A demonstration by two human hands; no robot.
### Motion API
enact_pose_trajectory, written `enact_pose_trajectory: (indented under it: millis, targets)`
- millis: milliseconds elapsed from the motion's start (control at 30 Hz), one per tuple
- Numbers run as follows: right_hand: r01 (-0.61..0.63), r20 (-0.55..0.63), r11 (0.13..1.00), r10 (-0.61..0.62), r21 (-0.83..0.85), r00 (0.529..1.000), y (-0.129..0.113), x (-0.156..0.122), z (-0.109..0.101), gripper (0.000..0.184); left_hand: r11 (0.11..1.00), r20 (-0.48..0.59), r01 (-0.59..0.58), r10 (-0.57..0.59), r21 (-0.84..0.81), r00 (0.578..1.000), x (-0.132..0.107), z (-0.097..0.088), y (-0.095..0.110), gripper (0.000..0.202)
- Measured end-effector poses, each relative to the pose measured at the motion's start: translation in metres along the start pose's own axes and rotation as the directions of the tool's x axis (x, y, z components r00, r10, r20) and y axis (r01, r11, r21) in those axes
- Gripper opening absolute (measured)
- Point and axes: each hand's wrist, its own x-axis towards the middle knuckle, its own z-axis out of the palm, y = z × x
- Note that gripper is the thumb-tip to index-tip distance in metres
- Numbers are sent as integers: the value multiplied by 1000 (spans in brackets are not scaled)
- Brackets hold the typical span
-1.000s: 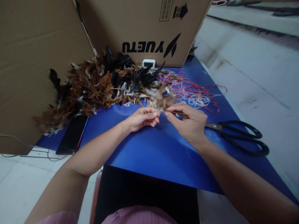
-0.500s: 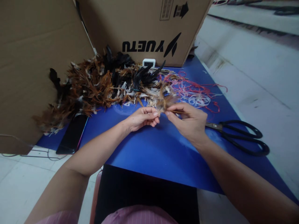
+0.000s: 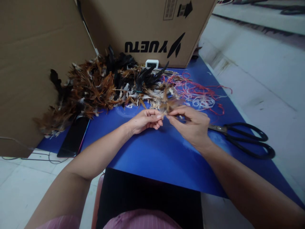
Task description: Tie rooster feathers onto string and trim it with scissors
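My left hand and my right hand meet over the blue table top, fingertips almost touching. Both are closed in a pinch on a small tuft of brown feathers that stands up between them. Just behind lies a long heap of brown, black and white feathers. A tangle of red and white strings spreads to the right of the heap.
Large black scissors lie on the table right of my right hand. A dark phone rests at the left edge. A cardboard box and a cardboard sheet stand behind, with a small white device at the box's foot.
My right hand has shifted slightly left and up toward the left hand; the tuft stays pinched between both. Little else has moved.
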Motion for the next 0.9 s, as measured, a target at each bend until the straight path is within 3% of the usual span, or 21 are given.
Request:
enact_pose_trajectory:
  millis: [367, 533, 900]
  targets:
    - [135, 104, 991, -133, -9, 986, 3, 1, -5, 14, 1000, -34, 15, -14, 15, 999, 0, 1, 2, 39]
    - [129, 167, 992, -129, 15, 977, 4, 2, -5, 14, 999, -57, 25, -22, 47, 998, 0, -1, 4, 40]
    - [200, 81, 980, -198, -16, 977, 7, 2, -4, 14, 998, -57, 16, -12, 60, 998, 0, -2, 3, 39]
